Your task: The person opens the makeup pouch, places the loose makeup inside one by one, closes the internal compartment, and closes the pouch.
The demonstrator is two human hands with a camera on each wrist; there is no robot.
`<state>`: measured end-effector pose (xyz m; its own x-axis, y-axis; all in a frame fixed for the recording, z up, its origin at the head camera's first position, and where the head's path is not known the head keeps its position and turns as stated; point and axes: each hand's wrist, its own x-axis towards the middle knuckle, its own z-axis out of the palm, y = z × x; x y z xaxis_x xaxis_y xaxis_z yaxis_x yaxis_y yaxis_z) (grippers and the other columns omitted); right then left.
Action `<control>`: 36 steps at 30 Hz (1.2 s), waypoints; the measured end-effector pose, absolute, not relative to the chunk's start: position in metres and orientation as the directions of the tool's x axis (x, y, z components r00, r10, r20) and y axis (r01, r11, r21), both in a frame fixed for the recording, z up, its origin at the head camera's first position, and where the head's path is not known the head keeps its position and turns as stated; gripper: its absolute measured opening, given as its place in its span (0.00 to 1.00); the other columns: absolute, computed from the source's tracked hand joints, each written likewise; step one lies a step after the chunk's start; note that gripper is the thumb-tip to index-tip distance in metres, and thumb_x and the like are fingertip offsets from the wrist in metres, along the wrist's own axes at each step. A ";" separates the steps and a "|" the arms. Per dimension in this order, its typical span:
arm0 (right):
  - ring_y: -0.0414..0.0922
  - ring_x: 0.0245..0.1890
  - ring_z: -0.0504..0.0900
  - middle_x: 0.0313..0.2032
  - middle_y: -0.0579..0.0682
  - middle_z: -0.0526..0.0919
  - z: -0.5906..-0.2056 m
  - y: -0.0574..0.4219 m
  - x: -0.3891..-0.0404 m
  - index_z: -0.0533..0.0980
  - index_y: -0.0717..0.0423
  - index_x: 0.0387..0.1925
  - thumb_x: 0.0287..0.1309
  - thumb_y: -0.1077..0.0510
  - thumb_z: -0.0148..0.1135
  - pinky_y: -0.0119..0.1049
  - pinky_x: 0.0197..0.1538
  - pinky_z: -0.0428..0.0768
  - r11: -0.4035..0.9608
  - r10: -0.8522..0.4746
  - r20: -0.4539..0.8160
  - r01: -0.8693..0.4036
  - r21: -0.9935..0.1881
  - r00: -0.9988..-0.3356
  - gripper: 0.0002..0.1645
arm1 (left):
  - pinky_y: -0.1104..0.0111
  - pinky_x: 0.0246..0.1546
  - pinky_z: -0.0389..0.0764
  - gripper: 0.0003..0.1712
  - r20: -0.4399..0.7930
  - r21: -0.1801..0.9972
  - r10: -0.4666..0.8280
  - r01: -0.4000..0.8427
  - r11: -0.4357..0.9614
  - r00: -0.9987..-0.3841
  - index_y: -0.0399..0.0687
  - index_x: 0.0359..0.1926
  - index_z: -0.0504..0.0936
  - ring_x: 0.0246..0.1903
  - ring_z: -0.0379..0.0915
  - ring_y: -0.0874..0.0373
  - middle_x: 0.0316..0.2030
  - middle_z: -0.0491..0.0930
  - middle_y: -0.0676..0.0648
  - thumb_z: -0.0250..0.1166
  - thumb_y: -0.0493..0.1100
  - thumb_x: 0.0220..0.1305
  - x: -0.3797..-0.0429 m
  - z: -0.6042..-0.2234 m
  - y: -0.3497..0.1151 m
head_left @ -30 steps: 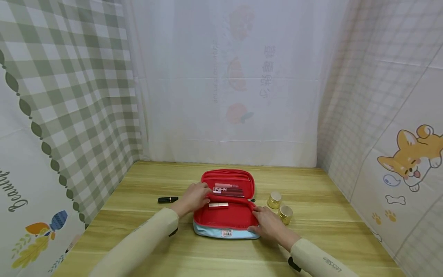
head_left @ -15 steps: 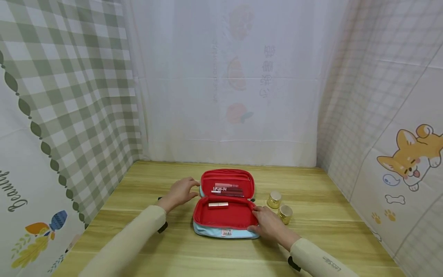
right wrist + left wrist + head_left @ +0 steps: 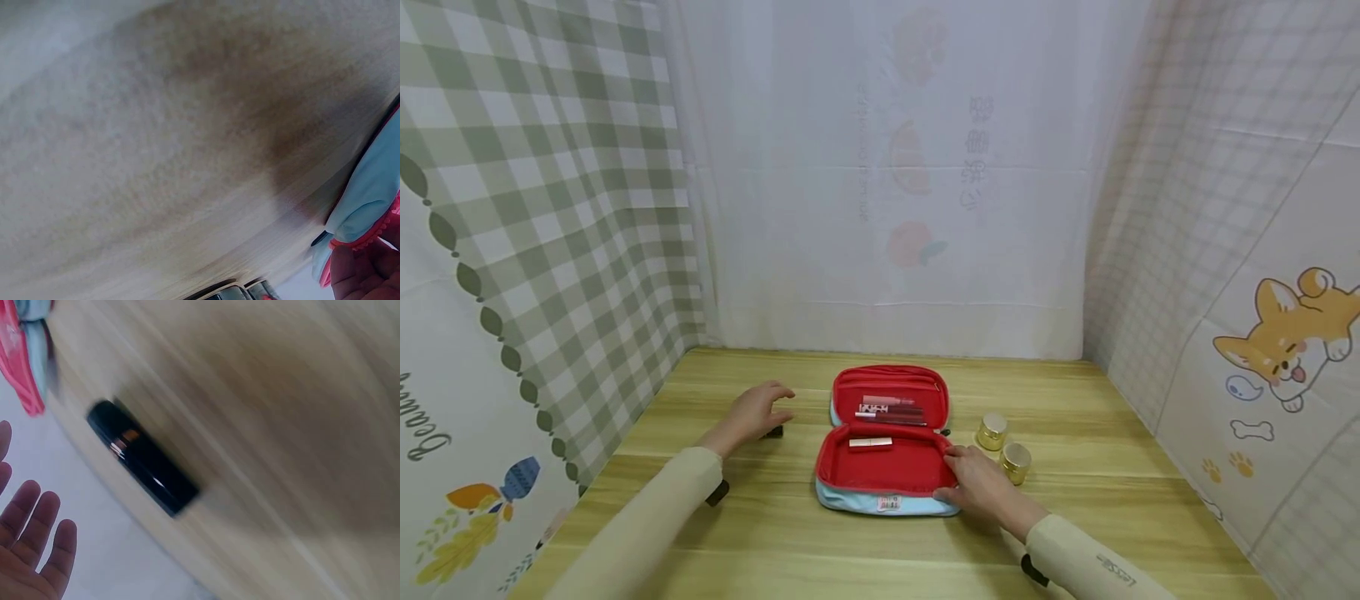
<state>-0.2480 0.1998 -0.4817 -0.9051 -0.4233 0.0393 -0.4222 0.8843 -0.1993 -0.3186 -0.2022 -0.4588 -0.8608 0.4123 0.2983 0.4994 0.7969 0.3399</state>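
Note:
A red-lined, light-blue cosmetic pouch lies unfolded on the wooden table. My right hand holds its right rim, thumb in front and fingers at the zipper edge. Inside the lower half rests a lipstick with a pale, shiny top side. Several slim makeup items sit in the upper half. Left of the pouch, my left hand hovers with fingers spread and holds nothing. Under it is a black tube with a gold band, mostly hidden by the hand in the head view.
Two gold-coloured jars, a rear one and a front one, stand just right of the pouch near my right hand. Fabric curtains enclose the table at the back and both sides.
My left hand has let go of the pouch's left side and moved left to above the black tube. The right hand stays on the pouch rim.

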 end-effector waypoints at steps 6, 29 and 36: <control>0.61 0.59 0.74 0.58 0.63 0.78 -0.482 0.200 -0.248 0.78 0.70 0.55 0.51 0.43 0.75 0.53 0.61 0.73 0.888 -0.418 0.033 -0.416 -0.197 -0.908 0.41 | 0.47 0.50 0.76 0.21 0.244 0.391 0.366 0.437 0.810 -0.898 0.31 0.55 0.79 0.49 0.76 0.39 0.50 0.79 0.36 0.68 0.40 0.64 -0.315 -0.466 -0.228; 0.60 0.58 0.74 0.57 0.63 0.78 -0.482 0.199 -0.248 0.77 0.71 0.55 0.50 0.44 0.76 0.52 0.59 0.74 0.886 -0.425 0.037 -0.424 -0.187 -0.904 0.41 | 0.49 0.48 0.77 0.25 0.128 0.546 0.324 0.339 0.766 -0.937 0.28 0.56 0.78 0.47 0.76 0.40 0.51 0.79 0.33 0.71 0.34 0.59 -0.309 -0.491 -0.257; 0.60 0.58 0.74 0.57 0.63 0.78 -0.484 0.200 -0.248 0.78 0.71 0.55 0.50 0.44 0.76 0.52 0.60 0.74 0.885 -0.425 0.040 -0.424 -0.190 -0.904 0.40 | 0.48 0.50 0.76 0.23 0.133 0.550 0.325 0.343 0.762 -0.936 0.27 0.54 0.79 0.47 0.76 0.39 0.47 0.80 0.35 0.70 0.30 0.56 -0.306 -0.493 -0.254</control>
